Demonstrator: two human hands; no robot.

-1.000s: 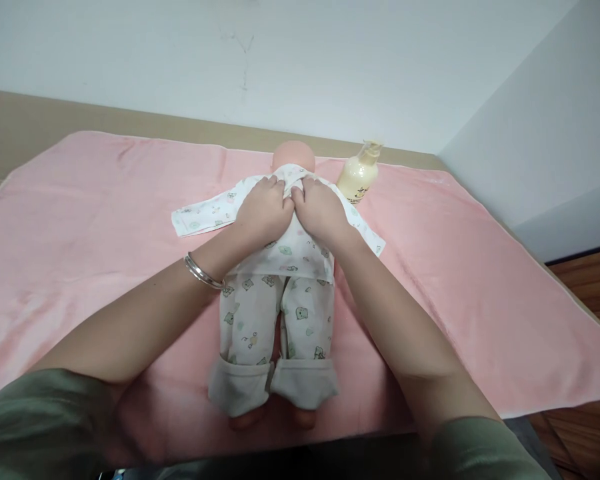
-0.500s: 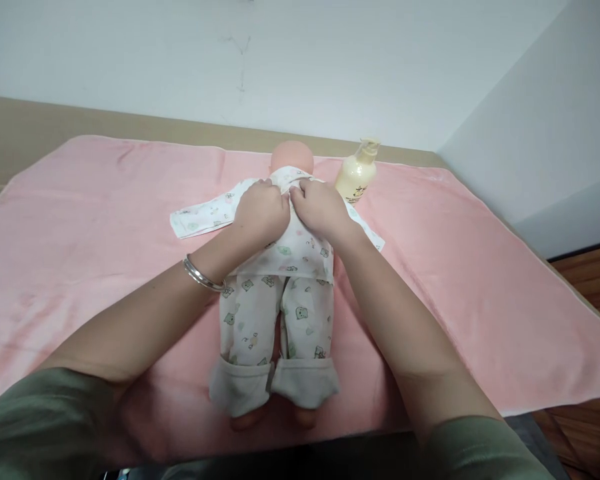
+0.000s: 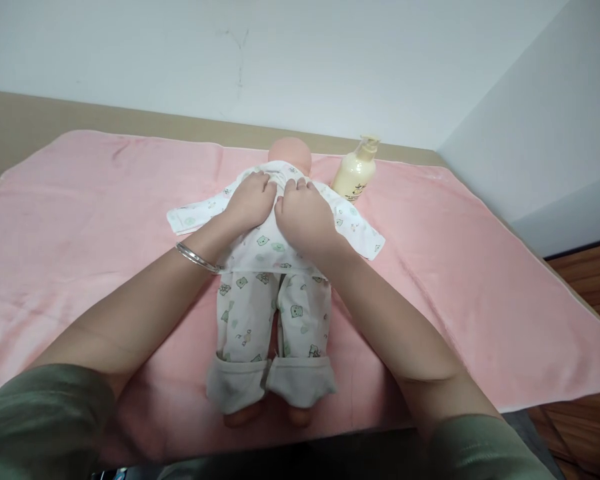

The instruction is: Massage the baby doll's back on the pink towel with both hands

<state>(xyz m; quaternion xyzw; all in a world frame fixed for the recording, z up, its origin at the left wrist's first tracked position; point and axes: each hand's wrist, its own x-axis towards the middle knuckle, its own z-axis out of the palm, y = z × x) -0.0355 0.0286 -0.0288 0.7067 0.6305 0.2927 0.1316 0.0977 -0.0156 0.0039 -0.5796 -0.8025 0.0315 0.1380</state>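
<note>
A doll [image 3: 289, 152] lies on a pink cloth, dressed in a white printed top [image 3: 275, 250] and matching trousers [image 3: 300, 313] with turned-up cuffs. The top's sleeves spread out to both sides. On the upper chest, my left hand [image 3: 253, 200] has its fingers curled on the top's fabric near the neckline. Beside it, my right hand [image 3: 307, 213] also rests closed on the top, fingertips bent into the cloth. The fabric under both palms is hidden. A silver bangle circles my left wrist.
A pale yellow pump bottle [image 3: 355, 175] stands just right of the doll's head. The pink cloth [image 3: 460, 267] covers the table, whose beige edge [image 3: 145, 127] meets a white wall behind. Brown wood shows at the lower right.
My right hand has shifted slightly left and turned over the chest, knuckles up. My left hand has moved a little left. More of the right sleeve shows.
</note>
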